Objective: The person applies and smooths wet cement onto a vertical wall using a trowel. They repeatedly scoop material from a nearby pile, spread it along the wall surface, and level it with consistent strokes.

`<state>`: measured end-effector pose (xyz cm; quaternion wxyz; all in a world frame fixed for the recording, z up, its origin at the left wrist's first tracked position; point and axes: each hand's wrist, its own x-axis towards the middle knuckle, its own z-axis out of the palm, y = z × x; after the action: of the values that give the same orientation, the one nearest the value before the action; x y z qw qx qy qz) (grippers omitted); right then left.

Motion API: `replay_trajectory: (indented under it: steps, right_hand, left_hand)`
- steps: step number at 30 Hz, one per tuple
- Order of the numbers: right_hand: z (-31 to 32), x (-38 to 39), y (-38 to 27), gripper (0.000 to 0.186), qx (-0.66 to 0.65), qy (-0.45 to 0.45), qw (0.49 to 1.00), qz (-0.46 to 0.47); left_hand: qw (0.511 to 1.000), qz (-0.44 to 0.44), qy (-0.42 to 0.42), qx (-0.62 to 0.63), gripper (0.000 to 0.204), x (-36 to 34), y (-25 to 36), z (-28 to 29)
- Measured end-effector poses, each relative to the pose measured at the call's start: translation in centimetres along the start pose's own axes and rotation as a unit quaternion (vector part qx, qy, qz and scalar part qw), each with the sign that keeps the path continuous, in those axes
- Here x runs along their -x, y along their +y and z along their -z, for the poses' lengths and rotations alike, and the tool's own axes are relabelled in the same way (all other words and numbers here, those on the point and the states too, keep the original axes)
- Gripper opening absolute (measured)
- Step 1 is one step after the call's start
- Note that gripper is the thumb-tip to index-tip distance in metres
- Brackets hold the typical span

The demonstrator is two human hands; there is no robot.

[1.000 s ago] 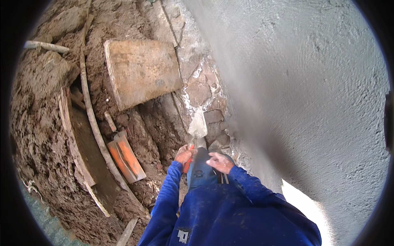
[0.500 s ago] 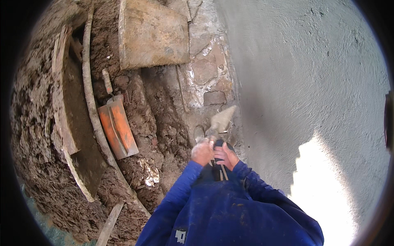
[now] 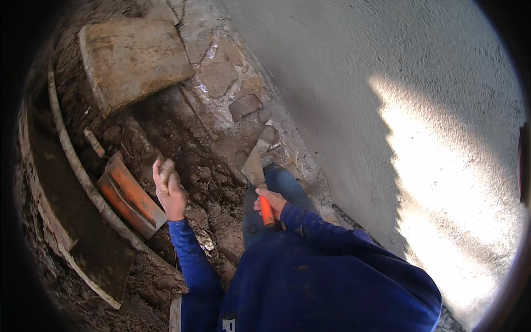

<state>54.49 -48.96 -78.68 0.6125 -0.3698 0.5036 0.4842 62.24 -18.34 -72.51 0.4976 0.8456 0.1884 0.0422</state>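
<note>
My right hand [image 3: 271,202] is closed round the orange handle of a pointing trowel [image 3: 254,166]. The trowel's mortar-smeared, pointed blade extends forward over my shoes. Out to the left, my left hand [image 3: 170,191] is raised above the soil with nothing visible in it. Its fingers look stretched up and partly bent, slightly smeared by motion. Beside that hand, on the ground, lies a flat rectangular orange tool [image 3: 133,193] with a short handle; hand and tool appear apart.
A grey rendered wall [image 3: 343,127] rises on the right, with a bright sunlit patch. A dirty board [image 3: 138,61] lies ahead at the left, beside stone paving [image 3: 215,74]. A long curved pole [image 3: 69,141] and a bent sheet [image 3: 83,232] lie on the soil.
My hands, together at the trowel before, have parted: the left has swung out left, while the right keeps the trowel, its orange handle now showing. The view has turned toward the wall.
</note>
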Motion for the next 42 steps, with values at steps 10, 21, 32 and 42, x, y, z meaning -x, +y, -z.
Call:
replay_trajectory:
  steps: [10,21,32,42]
  right_hand:
    - [-1.1,-0.5,4.2,0.066,0.018,-0.026,0.996,0.082]
    - [6.0,0.3,5.1,0.056,0.164,0.042,0.961,0.219]
    - [23.4,2.5,10.1,0.043,0.66,0.184,0.683,0.254]
    - [28.0,10.4,9.8,0.029,0.657,0.086,0.677,0.319]
  left_hand:
    - [0.936,0.15,-0.317,-0.042,0.038,7.1,-11.5,-10.2]
    - [0.73,0.505,-0.377,0.265,0.024,14.2,-5.3,-21.7]
    - [0.918,0.309,-0.248,-0.026,0.022,16.2,-14.4,-31.1]
    - [0.651,0.552,-0.394,0.341,0.029,22.7,3.5,-22.0]
